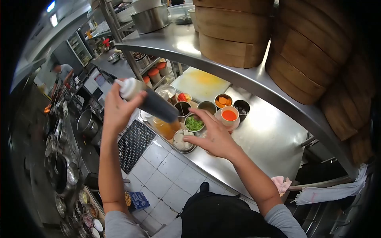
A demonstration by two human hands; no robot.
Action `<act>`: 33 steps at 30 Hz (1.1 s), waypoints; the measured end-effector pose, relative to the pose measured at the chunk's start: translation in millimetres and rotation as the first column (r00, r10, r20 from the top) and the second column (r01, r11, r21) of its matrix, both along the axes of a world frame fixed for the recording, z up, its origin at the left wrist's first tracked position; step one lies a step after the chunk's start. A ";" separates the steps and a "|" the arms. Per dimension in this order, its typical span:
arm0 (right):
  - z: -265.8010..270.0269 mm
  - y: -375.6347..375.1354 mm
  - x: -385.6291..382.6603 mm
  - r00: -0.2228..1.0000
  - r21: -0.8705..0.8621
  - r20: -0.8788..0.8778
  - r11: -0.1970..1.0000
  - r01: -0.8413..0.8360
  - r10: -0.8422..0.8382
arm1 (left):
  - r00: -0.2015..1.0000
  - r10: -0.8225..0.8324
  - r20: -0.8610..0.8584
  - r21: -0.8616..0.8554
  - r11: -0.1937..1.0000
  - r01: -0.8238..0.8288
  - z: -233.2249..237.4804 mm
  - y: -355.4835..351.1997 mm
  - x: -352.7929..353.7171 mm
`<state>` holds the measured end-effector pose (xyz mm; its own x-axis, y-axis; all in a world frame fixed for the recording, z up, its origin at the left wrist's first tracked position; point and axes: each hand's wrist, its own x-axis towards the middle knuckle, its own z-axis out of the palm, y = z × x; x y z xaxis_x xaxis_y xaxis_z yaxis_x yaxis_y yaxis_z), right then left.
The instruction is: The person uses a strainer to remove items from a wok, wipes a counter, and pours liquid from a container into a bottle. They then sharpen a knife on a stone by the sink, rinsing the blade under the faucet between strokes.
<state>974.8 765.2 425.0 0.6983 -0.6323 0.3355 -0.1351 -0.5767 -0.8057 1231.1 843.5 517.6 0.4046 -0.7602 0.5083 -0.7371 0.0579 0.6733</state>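
Left hand: closed around the white-capped end of a dark-filled plastic squeeze bottle (158,104); hand (120,109).
Squeeze bottle: tilted in the air, cap far left, base near right, above the left part of the brushed-steel counter (264,137).
Right hand (214,137): open, fingers and thumb spread, near the bottle's base; contact with things below cannot be told.
Under the hands: clear bottles of amber liquid (163,127), a round metal bowl of white pieces (183,141), a metal pot of chopped greens (194,123).
Farther right: a pot of orange slices (223,101), a white cup of red-orange liquid (229,115).
Far side: yellow-stained white cutting board (200,82).
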 end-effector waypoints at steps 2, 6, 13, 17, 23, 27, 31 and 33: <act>-21.4 -0.7 -18.1 0.999 0.049 -0.049 0.999 0.001 0.002 | 0.978 0.141 0.152 -0.017 0.990 -0.140 -0.2 -12.1 32.1; -75.3 9.1 -64.1 0.990 0.213 -0.111 0.970 0.114 -0.092 | 0.955 0.229 0.189 -0.028 0.973 -0.228 -13.1 -40.8 66.4; -135.3 47.1 -140.9 0.909 0.453 -0.295 0.794 0.406 -0.296 | 0.955 0.247 0.164 0.068 0.963 -0.260 -76.2 -82.9 109.6; -158.9 64.5 -160.3 0.878 0.500 -0.335 0.726 0.473 -0.341 | 0.968 0.234 0.084 0.132 0.961 -0.244 -113.3 -98.4 126.5; -172.4 69.0 -164.2 0.883 0.589 -0.289 0.659 0.468 -0.369 | 0.970 0.229 0.080 0.264 0.933 -0.243 -149.1 -118.7 142.4; -170.7 68.0 -164.0 0.877 0.566 -0.316 0.669 0.481 -0.363 | 0.991 0.135 -0.002 0.304 0.944 -0.128 -164.5 -125.6 135.4; -190.2 75.6 -172.6 0.859 0.558 -0.297 0.654 0.510 -0.417 | 0.990 0.014 0.143 0.235 0.971 -0.048 -195.3 -134.3 143.2; -206.0 78.3 -179.9 0.857 0.543 -0.286 0.664 0.514 -0.430 | 0.981 0.020 0.195 0.310 0.947 -0.081 -223.3 -144.0 162.5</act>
<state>794.9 843.5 219.0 0.2583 -0.9254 -0.2775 -0.3772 0.1679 -0.9108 1393.7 699.5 294.3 0.3674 -0.8747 0.3161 -0.8475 -0.1749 0.5012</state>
